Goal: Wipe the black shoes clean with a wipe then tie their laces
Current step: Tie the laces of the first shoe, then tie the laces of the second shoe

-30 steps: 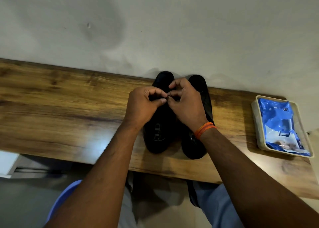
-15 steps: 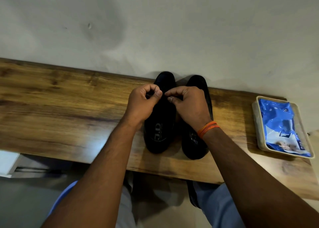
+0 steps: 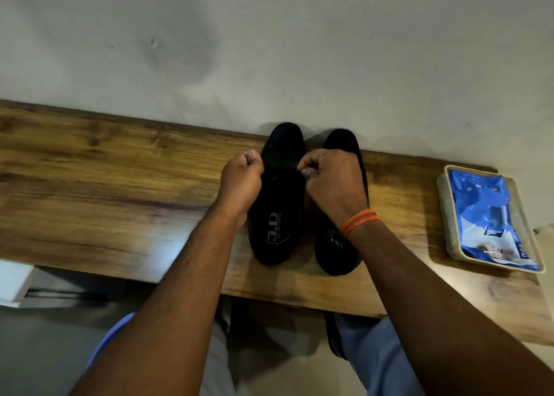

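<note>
A: Entry, lacing step. Left hand (image 3: 241, 183) and right hand (image 3: 332, 183) each have fingers curled in a pinch over the left shoe (image 3: 277, 198), the hands apart on either side of it. I judge they are pulling the lace (image 3: 283, 165) ends outward; the lace is black on black, so only a faint strand shows between the hands.

B: Advice for the pull?

A: Draw both ends evenly and level, so the knot seats at the centre of the tongue, and keep tension until it locks (slack now means a loose bow later).

B: Where are the shoes?

A: Side by side near the back edge of the table (image 3: 120, 192), toes toward the wall (image 3: 269, 51), right shoe (image 3: 335, 245) just beside its mate and partly under the right wrist.

B: Appearance?

A: Matte black, low cut, pale lettering on the insoles. I cannot tell whether they are clean. The wipes pack (image 3: 485, 216) lies in a tray (image 3: 443, 216) near the right end.
</note>
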